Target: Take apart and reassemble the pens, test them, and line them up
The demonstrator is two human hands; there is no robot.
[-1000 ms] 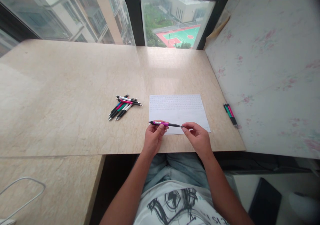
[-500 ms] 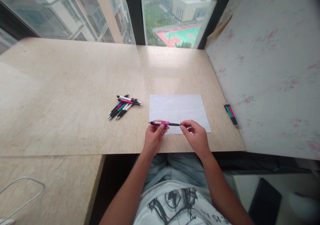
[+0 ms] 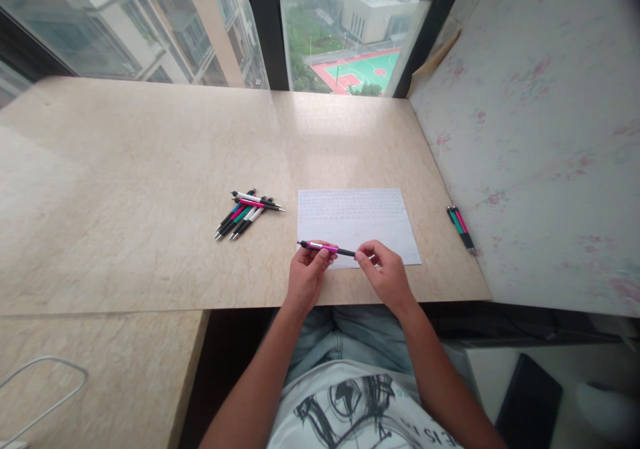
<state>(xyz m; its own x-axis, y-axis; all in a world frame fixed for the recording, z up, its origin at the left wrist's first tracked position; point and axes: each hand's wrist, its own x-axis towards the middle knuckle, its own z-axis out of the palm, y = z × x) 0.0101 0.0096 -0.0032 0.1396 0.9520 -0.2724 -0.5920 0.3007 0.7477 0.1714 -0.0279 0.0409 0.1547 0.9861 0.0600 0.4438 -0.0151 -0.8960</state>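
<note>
My left hand [image 3: 307, 274] grips a pink and black pen [image 3: 325, 247], held level just above the near edge of a white sheet of paper [image 3: 356, 222]. My right hand [image 3: 384, 274] pinches the pen's tip end, fingers closed round it. The paper carries faint lines of writing and lies flat on the beige marble table [image 3: 150, 189]. A small heap of several pens [image 3: 247, 210] lies left of the paper.
Two more pens [image 3: 461, 225] lie at the table's right edge against a papered wall panel [image 3: 540, 136]. Windows run along the far side. A white cable [image 3: 40, 396] loops over the lower shelf at the bottom left.
My right hand has slid left along the pen, from beyond its tip onto the tip end. The left hand and the pen have hardly moved.
</note>
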